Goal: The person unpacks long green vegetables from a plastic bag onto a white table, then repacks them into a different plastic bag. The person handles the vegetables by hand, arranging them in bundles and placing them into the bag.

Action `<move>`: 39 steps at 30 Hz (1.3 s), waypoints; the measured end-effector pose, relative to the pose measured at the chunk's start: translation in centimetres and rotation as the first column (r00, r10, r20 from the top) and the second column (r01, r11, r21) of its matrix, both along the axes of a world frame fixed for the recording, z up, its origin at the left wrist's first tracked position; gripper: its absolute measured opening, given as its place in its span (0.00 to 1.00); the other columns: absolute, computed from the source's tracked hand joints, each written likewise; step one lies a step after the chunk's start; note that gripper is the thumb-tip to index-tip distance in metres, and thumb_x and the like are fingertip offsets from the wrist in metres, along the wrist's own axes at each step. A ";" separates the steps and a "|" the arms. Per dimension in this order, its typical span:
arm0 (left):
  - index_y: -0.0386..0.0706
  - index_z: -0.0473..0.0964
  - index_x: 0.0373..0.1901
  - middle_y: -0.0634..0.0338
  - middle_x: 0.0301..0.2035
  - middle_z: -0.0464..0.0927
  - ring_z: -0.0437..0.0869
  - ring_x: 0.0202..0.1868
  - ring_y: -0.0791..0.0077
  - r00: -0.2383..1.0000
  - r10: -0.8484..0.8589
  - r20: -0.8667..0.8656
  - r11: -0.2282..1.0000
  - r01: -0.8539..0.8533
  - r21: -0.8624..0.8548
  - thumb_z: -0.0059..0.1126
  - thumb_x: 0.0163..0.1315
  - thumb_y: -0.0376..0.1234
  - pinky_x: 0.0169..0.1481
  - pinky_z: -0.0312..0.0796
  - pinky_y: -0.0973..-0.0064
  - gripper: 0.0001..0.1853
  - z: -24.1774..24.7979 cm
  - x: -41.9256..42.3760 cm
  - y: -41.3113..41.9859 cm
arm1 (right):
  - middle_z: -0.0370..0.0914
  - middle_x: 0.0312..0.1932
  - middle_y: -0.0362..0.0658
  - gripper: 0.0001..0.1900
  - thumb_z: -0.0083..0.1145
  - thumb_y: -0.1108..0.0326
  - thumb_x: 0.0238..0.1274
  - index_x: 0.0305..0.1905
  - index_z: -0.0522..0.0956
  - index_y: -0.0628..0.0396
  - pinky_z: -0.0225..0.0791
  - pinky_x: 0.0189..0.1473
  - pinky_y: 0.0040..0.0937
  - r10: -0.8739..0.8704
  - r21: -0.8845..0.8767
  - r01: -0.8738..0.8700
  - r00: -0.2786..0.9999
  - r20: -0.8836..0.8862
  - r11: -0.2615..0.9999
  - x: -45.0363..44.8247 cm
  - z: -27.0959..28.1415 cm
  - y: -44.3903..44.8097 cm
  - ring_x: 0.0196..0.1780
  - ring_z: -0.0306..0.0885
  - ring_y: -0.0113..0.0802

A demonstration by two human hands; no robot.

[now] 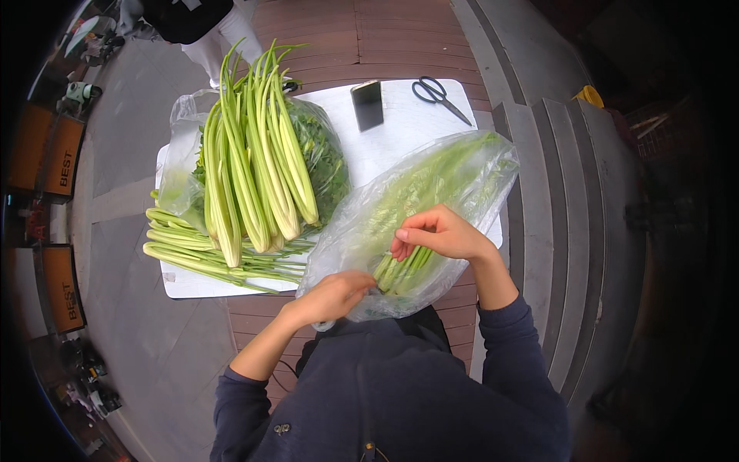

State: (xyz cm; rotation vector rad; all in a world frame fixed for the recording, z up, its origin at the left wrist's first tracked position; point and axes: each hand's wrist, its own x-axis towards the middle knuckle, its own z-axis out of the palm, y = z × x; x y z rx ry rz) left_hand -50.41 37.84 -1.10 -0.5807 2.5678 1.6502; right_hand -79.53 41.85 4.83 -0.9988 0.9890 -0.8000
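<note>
A clear plastic bag (352, 231) lies slantwise over the near right of a white table, its near end close to my body. Inside it are celery stalks (407, 271), with their pale butt ends towards me and the upper part blurred by the film. My left hand (340, 294) is at the bag's near left edge, fingertips beside the butt ends; whether it pinches the film is hidden. Above the stalks, my right hand (439, 234) has curled fingers with the thumb near the index finger. I cannot tell whether any film is between them.
Large celery stalks (254, 173) are piled on a leaf-filled plastic bag (323, 150) at the left. Thinner celery (196, 254) lies beneath. The white table (398, 107) also bears a smartphone (368, 105) and black-handled scissors (441, 101). A person (196, 29) stands beyond; steps (554, 231) rise at right.
</note>
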 end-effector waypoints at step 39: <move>0.38 0.74 0.64 0.35 0.58 0.76 0.80 0.59 0.40 0.987 -0.035 0.156 0.635 0.142 -0.759 0.56 0.64 0.29 0.63 0.73 0.51 0.24 -16.1 -7.2 -1.2 | 0.87 0.43 0.42 0.12 0.59 0.61 0.57 0.36 0.90 0.52 0.61 0.62 0.40 -0.225 -0.308 -0.473 0.224 -0.948 0.825 12.0 -25.8 8.4 0.59 0.75 0.40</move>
